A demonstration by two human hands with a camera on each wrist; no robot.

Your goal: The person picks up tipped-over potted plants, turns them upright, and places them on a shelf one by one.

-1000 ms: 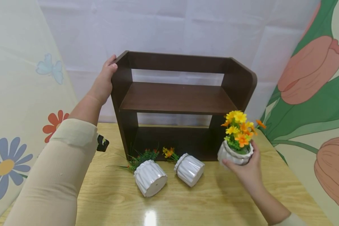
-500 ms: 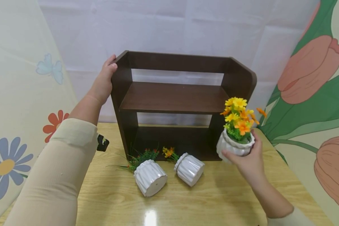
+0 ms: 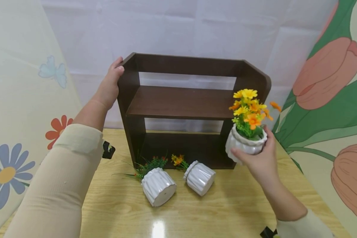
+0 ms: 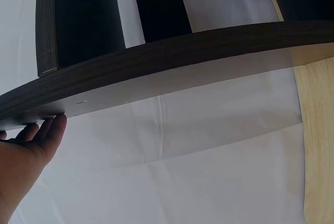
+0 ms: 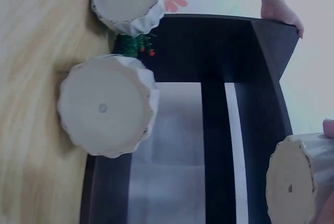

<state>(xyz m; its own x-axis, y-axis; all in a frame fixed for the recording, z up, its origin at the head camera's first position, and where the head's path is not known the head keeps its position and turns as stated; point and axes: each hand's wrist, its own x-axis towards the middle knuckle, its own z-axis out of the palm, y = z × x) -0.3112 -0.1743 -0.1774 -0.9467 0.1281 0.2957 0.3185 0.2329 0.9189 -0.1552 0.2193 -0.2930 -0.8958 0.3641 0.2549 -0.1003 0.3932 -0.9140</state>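
My left hand (image 3: 108, 86) rests against the outer left side of a dark brown two-tier shelf (image 3: 184, 102), near its top. In the left wrist view, its fairly straight fingers (image 4: 55, 132) touch the panel's outer face. My right hand (image 3: 261, 158) grips a white ribbed flowerpot (image 3: 241, 142) with yellow and orange artificial flowers (image 3: 250, 109), upright and off the table, before the shelf's right end. In the right wrist view, the held pot's base (image 5: 289, 182) shows at the lower right. Two more white flowerpots lie tipped over, one with red-dotted greenery (image 3: 159, 186), one with orange flowers (image 3: 199, 178).
The shelf stands on a light wood table (image 3: 178, 218) before a white cloth backdrop (image 3: 178, 29). Both fallen pots lie at its lower front edge, their plants toward the bottom tier. Flower-printed panels (image 3: 321, 99) flank the table.
My right hand has raised the held flowerpot and brought it slightly left, toward the level of the middle shelf board. My left hand and the two fallen pots stay where they were.
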